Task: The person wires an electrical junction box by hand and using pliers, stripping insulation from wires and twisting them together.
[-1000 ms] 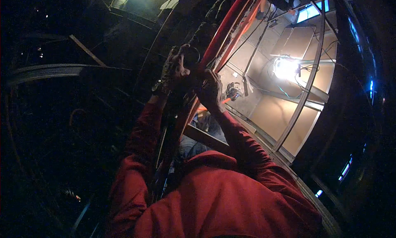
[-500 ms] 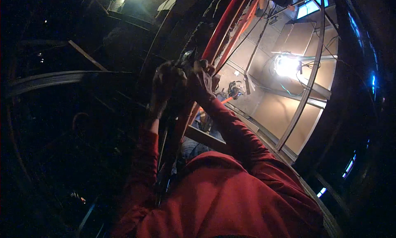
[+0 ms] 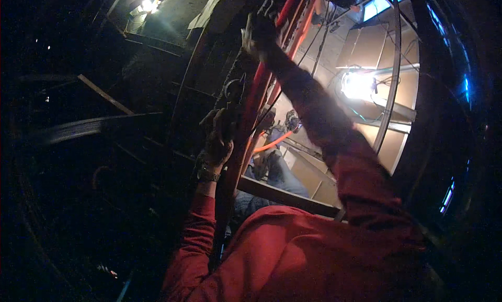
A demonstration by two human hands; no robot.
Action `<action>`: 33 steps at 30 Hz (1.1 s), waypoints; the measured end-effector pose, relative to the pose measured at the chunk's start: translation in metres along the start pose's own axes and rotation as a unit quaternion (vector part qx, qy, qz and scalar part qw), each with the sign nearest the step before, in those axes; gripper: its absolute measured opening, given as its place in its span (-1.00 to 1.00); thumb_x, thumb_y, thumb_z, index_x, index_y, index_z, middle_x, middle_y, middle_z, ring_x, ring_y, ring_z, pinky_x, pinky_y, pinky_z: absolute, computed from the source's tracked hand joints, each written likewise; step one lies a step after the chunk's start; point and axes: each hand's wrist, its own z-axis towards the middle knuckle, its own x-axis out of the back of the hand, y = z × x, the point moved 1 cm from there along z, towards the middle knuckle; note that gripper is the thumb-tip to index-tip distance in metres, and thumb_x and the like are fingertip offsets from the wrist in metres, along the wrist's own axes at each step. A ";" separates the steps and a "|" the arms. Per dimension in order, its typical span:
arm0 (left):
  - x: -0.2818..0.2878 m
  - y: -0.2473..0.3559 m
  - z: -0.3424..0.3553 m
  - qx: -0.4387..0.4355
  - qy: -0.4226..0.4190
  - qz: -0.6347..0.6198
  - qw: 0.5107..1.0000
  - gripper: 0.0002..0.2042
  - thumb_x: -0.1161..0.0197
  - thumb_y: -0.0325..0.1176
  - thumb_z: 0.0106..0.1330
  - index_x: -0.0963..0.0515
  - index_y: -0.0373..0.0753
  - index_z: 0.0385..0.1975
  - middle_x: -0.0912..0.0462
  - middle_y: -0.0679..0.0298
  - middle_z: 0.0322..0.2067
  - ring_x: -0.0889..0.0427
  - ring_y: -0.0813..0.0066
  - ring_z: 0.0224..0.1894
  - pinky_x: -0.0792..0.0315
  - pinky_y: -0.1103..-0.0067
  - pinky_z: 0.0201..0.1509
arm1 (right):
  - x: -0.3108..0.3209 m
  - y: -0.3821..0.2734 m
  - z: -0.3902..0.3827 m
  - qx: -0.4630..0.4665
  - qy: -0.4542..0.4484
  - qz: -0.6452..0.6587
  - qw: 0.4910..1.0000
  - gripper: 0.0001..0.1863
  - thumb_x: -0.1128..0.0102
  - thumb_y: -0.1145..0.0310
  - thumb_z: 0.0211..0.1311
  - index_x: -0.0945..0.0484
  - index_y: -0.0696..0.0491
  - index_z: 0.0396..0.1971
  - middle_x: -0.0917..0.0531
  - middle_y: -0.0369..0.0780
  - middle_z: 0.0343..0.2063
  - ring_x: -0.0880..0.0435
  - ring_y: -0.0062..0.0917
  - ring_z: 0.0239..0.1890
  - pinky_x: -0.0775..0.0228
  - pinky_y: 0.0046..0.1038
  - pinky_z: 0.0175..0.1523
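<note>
A long red pipe runs from the top centre down past both my hands. My left hand, a band at its wrist, is just left of this pipe with its fingers curled round something too dark to make out. Above it shows a dark, rough-edged strip with a curved, ring-like piece on it. Further up, my right hand reaches across to the strip and the pipe's upper part. Shadow and motion smear its fingers, so its grip is hidden.
A bright work lamp shines at right above tan panels; another lamp glows at upper left. An orange hose curves below the pipe. A dark crossbar lies before my body. A curved metal bar stands at right.
My right hand has moved away from my left, upward along the pipe. My left hand has come lower. The whole view has shifted slightly.
</note>
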 end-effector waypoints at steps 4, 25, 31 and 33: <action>-0.022 0.009 0.002 -0.056 -0.010 0.147 0.987 -0.52 -0.12 -0.27 0.39 -0.39 -0.34 0.27 -0.40 -0.04 0.28 -0.30 -0.04 0.37 -0.19 0.14 0.47 | -0.037 0.030 0.017 0.086 -0.025 -0.169 0.981 -0.52 -0.10 0.17 0.36 -0.48 0.10 0.18 -0.59 -0.05 0.05 -0.60 -0.15 0.05 -0.43 -0.06 0.14; -0.108 -0.220 -0.100 -0.232 -0.092 0.626 0.739 -0.55 -0.13 -0.21 0.45 -0.42 -0.31 0.26 -0.41 0.06 0.27 -0.39 0.10 0.28 -0.23 0.10 0.42 | 0.022 0.087 -0.020 0.098 -0.027 0.132 0.986 -0.54 -0.07 0.24 0.38 -0.48 -0.01 0.24 -0.56 -0.03 0.14 -0.61 -0.17 0.11 -0.48 -0.04 0.13; -0.057 -0.084 -0.062 -0.012 -0.103 0.292 0.951 -0.58 -0.07 -0.22 0.49 -0.43 -0.36 0.22 -0.44 -0.01 0.23 -0.41 0.04 0.26 -0.25 0.13 0.39 | 0.039 0.139 -0.097 0.078 0.012 0.213 0.974 -0.54 -0.06 0.26 0.38 -0.48 -0.04 0.26 -0.55 -0.02 0.17 -0.61 -0.18 0.12 -0.50 -0.03 0.13; -0.025 -0.048 -0.041 0.024 -0.078 0.247 0.966 -0.59 -0.05 -0.22 0.50 -0.43 -0.38 0.20 -0.45 -0.04 0.22 -0.42 0.02 0.26 -0.26 0.14 0.38 | 0.044 0.150 -0.136 0.043 0.019 0.253 0.966 -0.54 -0.06 0.26 0.38 -0.48 -0.05 0.27 -0.55 -0.02 0.18 -0.61 -0.18 0.13 -0.50 -0.03 0.13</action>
